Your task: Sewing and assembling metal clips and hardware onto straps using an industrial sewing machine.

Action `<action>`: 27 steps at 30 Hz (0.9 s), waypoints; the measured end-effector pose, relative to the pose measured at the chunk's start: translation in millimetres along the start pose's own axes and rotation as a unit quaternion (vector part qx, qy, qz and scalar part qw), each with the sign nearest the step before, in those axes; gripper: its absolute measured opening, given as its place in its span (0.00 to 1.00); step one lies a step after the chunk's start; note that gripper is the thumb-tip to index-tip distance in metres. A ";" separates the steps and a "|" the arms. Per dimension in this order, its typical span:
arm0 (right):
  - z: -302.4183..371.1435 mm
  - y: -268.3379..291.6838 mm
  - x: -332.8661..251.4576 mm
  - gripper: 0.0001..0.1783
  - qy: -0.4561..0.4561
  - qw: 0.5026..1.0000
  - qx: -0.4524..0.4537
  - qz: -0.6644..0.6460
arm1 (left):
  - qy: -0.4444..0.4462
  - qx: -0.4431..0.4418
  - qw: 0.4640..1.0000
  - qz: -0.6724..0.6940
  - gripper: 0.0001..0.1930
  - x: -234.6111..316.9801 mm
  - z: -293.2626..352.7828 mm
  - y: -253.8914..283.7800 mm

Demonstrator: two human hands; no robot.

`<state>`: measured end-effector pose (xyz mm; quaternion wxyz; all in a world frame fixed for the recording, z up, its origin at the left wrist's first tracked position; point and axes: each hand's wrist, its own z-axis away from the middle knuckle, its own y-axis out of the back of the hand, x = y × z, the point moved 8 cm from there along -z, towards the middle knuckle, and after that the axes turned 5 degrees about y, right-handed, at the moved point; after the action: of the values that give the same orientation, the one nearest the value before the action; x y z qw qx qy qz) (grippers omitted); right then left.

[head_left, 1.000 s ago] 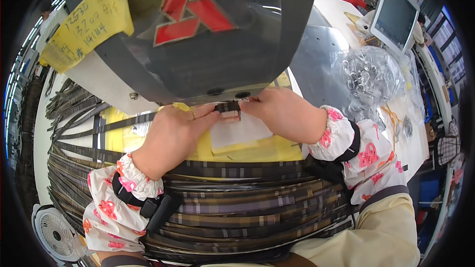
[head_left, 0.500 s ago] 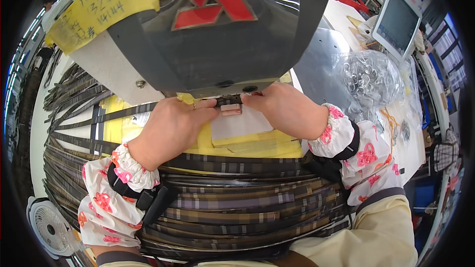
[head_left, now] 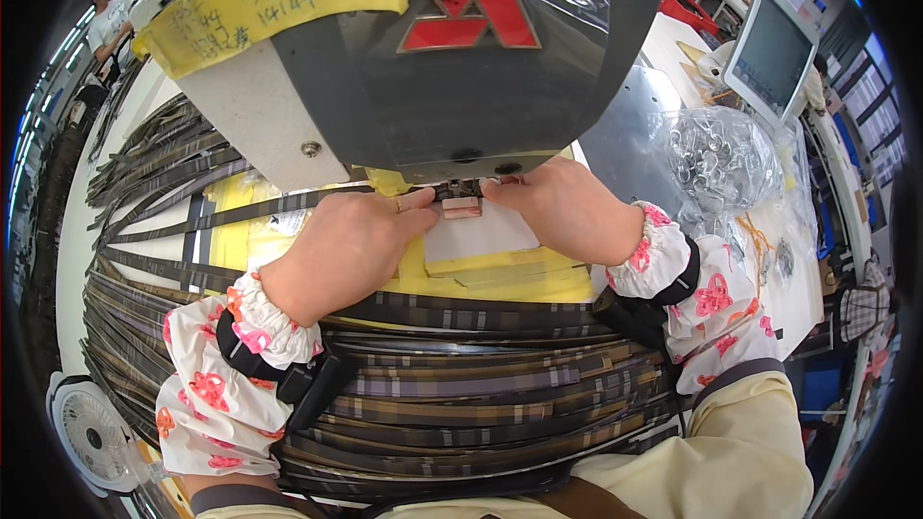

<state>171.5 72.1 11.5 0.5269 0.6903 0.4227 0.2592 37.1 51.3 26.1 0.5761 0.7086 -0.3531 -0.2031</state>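
Observation:
A narrow dark plaid strap runs in from the left to beneath the grey head of an industrial sewing machine. My left hand presses it down at the machine's needle area, thumb and forefinger together. From the other side my right hand pinches the strap's dark end, its fingertips partly hidden under the machine head. Between my fingertips sits a small pinkish block on the work plate. Small dark metal parts lie just behind the block, too small to make out.
Many plaid straps lie bundled in front of me and at the left. Yellow tape covers the bed. On the right are a clear bag of metal hooks and a screen. A white fan stands lower left; a person is far left.
The machine has shifted rightward in view as my head turned slightly. Both hands keep nearly the same place at the strap. A person has come more into sight at far left.

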 end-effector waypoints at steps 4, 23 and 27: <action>2.9 -2.6 1.3 0.16 -0.013 0.999 -0.037 -0.005 | 0.008 -0.003 1.000 0.015 0.11 1.4 0.8 0.1; 4.4 -0.1 -2.6 0.17 -0.029 0.998 -0.057 -0.024 | 0.048 -0.065 0.995 0.052 0.08 2.5 0.1 -1.0; 5.3 -1.5 -4.0 0.17 -0.022 0.997 -0.066 -0.013 | 0.044 -0.065 0.995 0.057 0.08 4.5 1.7 -0.1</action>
<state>173.3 66.1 8.8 0.5838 0.6539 0.4020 0.2645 38.9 46.8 26.0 0.6469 0.6562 -0.3534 -0.1610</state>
